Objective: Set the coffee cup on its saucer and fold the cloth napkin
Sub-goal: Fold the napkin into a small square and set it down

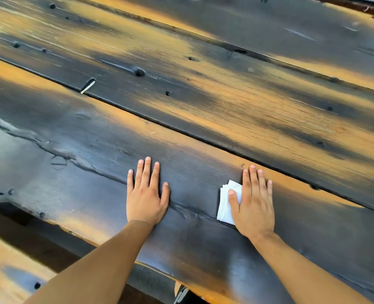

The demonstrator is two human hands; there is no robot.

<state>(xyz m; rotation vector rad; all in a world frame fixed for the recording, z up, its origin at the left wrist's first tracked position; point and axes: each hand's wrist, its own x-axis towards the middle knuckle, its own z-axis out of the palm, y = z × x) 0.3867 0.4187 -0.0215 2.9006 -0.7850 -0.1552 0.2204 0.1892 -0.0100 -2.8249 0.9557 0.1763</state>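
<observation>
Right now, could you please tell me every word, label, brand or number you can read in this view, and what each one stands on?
None: no readable text anywhere in the head view.
The folded white napkin under the right hand shows no print.
The wooden table bears only grain, knots and scratches.
The left hand lies flat on bare wood.

Both forearms are bare up to the frame edge, with no sleeve visible. The left hand [147, 197] and the right hand [254, 205] have short, plain fingernails.
</observation>
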